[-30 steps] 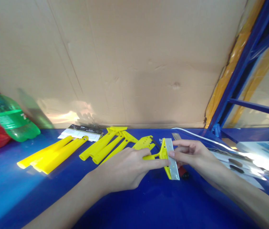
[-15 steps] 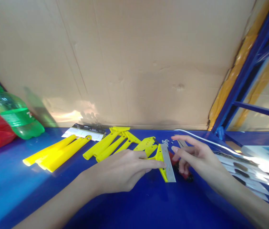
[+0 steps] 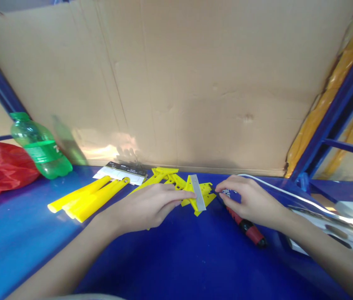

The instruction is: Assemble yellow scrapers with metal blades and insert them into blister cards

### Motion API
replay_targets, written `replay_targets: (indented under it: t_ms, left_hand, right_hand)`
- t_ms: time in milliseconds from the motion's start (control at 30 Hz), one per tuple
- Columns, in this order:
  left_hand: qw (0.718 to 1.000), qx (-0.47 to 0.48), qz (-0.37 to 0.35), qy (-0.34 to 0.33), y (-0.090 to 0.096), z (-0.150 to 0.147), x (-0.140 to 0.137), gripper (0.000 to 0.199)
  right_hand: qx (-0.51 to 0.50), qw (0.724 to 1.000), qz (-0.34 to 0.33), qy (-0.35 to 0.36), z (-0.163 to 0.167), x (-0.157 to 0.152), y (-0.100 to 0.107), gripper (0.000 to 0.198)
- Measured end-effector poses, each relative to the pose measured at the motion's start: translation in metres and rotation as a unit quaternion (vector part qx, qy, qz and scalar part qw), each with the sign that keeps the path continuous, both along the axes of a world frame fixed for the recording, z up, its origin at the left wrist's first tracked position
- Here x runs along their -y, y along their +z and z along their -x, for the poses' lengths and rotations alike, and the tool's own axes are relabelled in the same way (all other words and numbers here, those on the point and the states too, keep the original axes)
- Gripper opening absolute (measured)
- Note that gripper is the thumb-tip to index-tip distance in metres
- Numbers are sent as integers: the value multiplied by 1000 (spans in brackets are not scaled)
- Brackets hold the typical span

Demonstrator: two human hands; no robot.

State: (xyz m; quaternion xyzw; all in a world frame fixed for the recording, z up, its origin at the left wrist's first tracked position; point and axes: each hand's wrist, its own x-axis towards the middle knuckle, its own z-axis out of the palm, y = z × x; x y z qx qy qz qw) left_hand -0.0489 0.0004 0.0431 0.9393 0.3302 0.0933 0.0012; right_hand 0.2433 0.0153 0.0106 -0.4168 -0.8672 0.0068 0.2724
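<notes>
My left hand (image 3: 151, 204) is closed around a yellow scraper (image 3: 190, 196) with its index finger pressed along the head. A flat metal blade (image 3: 198, 192) lies across that head. My right hand (image 3: 248, 202) is bent in a pinch just right of the scraper, and a small dark piece shows at its fingertips; I cannot make out what it is. Several tiny screws (image 3: 226, 192) show through the gap between thumb and fingers. Below the right hand lies a red and black screwdriver (image 3: 248, 228), partly hidden. Flat yellow plates (image 3: 208, 189) lie behind the blade.
Yellow tubular handles (image 3: 92, 200) lie at the left before a black-and-white card (image 3: 120, 171). More yellow scraper parts (image 3: 165, 173) sit behind my left hand. A green bottle (image 3: 43, 150) leans by a red bag (image 3: 4, 166). A white cable (image 3: 276, 189) and blades (image 3: 329, 233) are at the right.
The scraper in my left hand has moved left and slightly up in the view. My right hand's spread fingers have closed into a pinch. The view has shifted, and more of the screwdriver shows.
</notes>
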Motion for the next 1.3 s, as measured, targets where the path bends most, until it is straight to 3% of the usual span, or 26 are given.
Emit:
replay_targets:
  t_ms: [133, 233, 533, 833, 1133, 1300]
  left_hand:
    - [1000, -4, 19, 13, 0, 1, 0, 41]
    - [999, -7, 29, 16, -1, 3, 0, 41]
    - [999, -20, 26, 14, -2, 6, 0, 41]
    - [1000, 18, 18, -12, -3, 6, 1, 39]
    - [1000, 18, 14, -6, -2, 5, 4, 41]
    - [1000, 12, 20, 0, -3, 5, 5, 42]
  right_hand:
    - [111, 993, 9, 39, 19, -1, 0, 36]
    - [153, 987, 11, 52, 26, 3, 1, 35]
    - [138, 986, 36, 87, 28, 9, -3, 37]
    - [147, 980, 85, 99, 29, 21, 4, 23]
    - [176, 973, 125, 87, 28, 37, 3, 42]
    - [133, 965, 203, 99, 24, 43, 13, 24]
